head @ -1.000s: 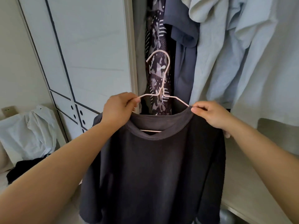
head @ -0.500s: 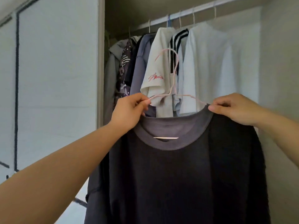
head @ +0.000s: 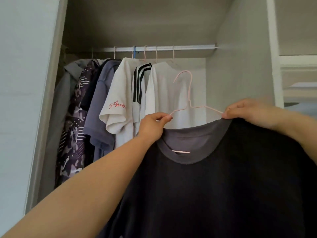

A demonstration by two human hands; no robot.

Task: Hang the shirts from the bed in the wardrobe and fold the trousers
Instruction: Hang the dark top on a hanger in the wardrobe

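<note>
Dark charcoal cotton T-shirt [head: 214, 186], grey ribbed collar: draped front-facing on thin pink wire hanger [head: 190, 93], held upright below white wardrobe rail [head: 163, 48], hook clear of it, just right of hung white shirts [head: 164, 93].

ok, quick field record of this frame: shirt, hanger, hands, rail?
dark shirt: on a pink hanger, held up before the open wardrobe
hook: below the rail, not on it
left hand: pinches hanger wire at the collar
right hand: pinches collar over the hanger wire
rail: hung clothes at its left, bare stretch at its right
</note>
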